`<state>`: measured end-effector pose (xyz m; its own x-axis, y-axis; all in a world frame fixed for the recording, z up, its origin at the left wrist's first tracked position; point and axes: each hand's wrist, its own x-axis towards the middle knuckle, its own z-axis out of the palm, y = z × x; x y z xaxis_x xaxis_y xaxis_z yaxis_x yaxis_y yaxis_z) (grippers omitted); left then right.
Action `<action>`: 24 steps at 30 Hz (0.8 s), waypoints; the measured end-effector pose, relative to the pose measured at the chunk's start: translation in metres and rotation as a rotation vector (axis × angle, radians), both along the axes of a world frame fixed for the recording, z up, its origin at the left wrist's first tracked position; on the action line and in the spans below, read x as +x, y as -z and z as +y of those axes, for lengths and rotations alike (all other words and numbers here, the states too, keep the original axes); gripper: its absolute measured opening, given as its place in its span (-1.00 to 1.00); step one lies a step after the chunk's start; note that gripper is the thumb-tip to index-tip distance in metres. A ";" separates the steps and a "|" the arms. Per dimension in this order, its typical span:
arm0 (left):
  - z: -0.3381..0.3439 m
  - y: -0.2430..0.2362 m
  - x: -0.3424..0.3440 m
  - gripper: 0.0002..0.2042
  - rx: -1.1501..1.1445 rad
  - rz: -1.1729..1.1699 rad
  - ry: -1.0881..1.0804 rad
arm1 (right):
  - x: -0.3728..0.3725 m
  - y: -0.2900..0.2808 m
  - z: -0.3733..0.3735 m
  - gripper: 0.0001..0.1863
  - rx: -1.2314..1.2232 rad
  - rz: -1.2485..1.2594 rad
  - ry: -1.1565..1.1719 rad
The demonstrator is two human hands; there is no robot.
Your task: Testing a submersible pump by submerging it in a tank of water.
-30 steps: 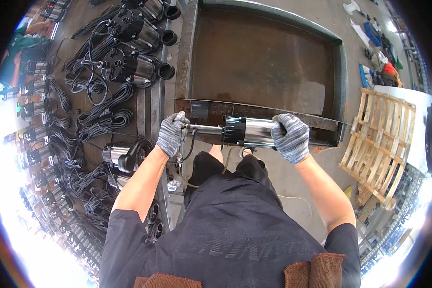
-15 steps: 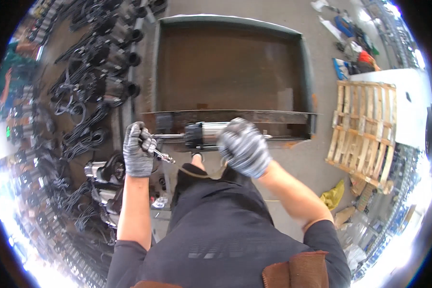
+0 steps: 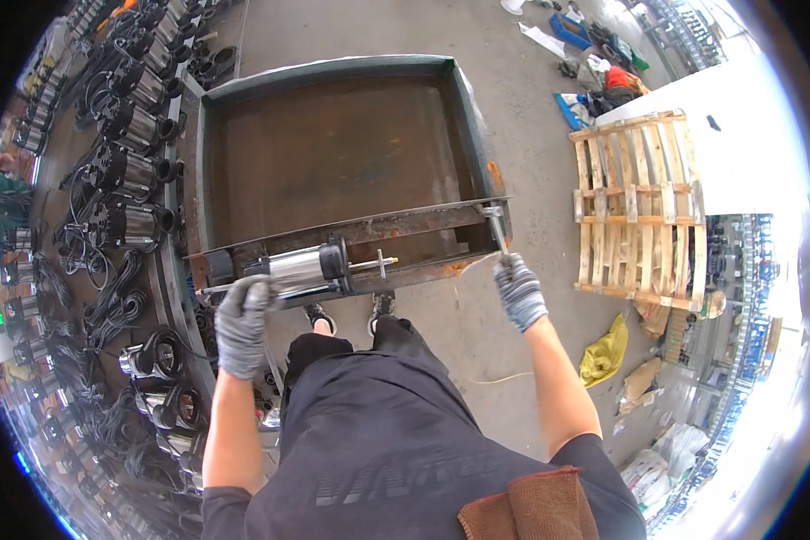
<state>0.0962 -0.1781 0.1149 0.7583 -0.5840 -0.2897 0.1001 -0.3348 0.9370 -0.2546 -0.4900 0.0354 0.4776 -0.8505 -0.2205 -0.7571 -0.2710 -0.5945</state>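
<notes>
A silver motor body [image 3: 295, 272] with black end rings lies across the near edge of a metal tank [image 3: 333, 63]. From its right end juts a thin shaft [image 3: 364, 265] with a small crosspiece. My left hand [image 3: 241, 328], in a grey striped glove, is closed at the motor's left end, around the metal rod [image 3: 209, 291] that shows beyond the fingers; the grip is partly hidden. My gloved right hand [image 3: 520, 295] grips a hammer [image 3: 499, 232] by its handle, head raised over the tank's right near corner, apart from the motor.
Rows of similar motors [image 3: 126, 171] with coiled black cables line the left side. A wooden pallet [image 3: 639, 216] lies at the right, with a yellow sack [image 3: 605, 351] nearer me. A person [image 3: 4, 193] is at the far left edge. Brownish liquid or bare rusty bottom shows inside the tank.
My right hand has left the motor, moved right and now holds a hammer. My left hand has moved to the motor's end; the small metal piece it held is out of sight. The view has shifted.
</notes>
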 end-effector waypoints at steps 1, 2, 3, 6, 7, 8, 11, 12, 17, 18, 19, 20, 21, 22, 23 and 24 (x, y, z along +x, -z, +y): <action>0.019 0.015 0.008 -0.75 0.020 -0.036 -0.061 | -0.013 0.009 -0.016 -0.76 0.083 0.058 0.082; 0.044 0.034 0.018 -0.75 0.049 -0.098 -0.076 | -0.022 0.022 -0.029 -0.76 0.086 0.053 0.078; 0.061 0.047 0.025 -0.77 0.094 -0.119 -0.124 | -0.032 0.037 -0.040 -0.76 0.091 0.073 0.103; 0.106 0.078 0.036 -0.77 0.532 -0.349 -0.177 | -0.020 0.056 -0.057 -0.75 0.070 0.160 0.094; 0.120 0.089 0.036 -0.75 0.569 -0.349 -0.192 | -0.013 0.061 -0.057 -0.75 0.036 0.144 0.133; 0.138 0.106 0.039 -0.74 0.607 -0.348 -0.210 | -0.007 0.066 -0.056 -0.75 0.002 0.127 0.168; 0.142 0.110 0.031 -0.53 0.794 -0.379 0.006 | -0.021 0.099 -0.057 -0.76 -0.133 0.144 0.165; 0.126 0.095 0.024 -0.48 0.796 -0.253 0.018 | -0.021 0.109 -0.053 -0.76 -0.287 0.197 0.124; 0.129 0.087 0.036 -0.52 0.948 -0.270 0.266 | 0.065 0.007 -0.001 -0.83 -0.216 -0.066 -0.001; 0.127 0.080 0.040 -0.56 0.907 -0.271 0.275 | 0.090 -0.012 0.017 -0.83 -0.126 -0.168 -0.036; 0.120 0.066 0.043 -0.62 0.863 -0.319 0.257 | 0.114 -0.022 0.033 -0.81 -0.119 -0.221 -0.147; 0.112 0.046 0.047 -0.67 0.816 -0.370 0.244 | 0.137 -0.022 0.046 -0.75 -0.217 -0.341 -0.334; 0.110 0.028 0.052 -0.71 0.814 -0.382 0.285 | 0.172 -0.048 0.070 -0.71 -0.189 -0.335 -0.421; 0.104 0.009 0.057 -0.69 0.799 -0.429 0.343 | 0.202 -0.075 0.092 -0.66 -0.166 -0.325 -0.506; 0.097 -0.006 0.064 -0.67 0.847 -0.451 0.416 | 0.221 -0.077 0.103 -0.63 -0.147 -0.254 -0.595; 0.092 -0.018 0.073 -0.66 0.893 -0.471 0.495 | 0.236 -0.079 0.110 -0.60 -0.130 -0.180 -0.680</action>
<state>0.1690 -0.0862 0.1334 0.6446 -0.5776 -0.5009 -0.5307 -0.8097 0.2506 -0.0182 -0.3795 0.1146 0.9309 -0.3653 -0.0054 -0.2883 -0.7254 -0.6251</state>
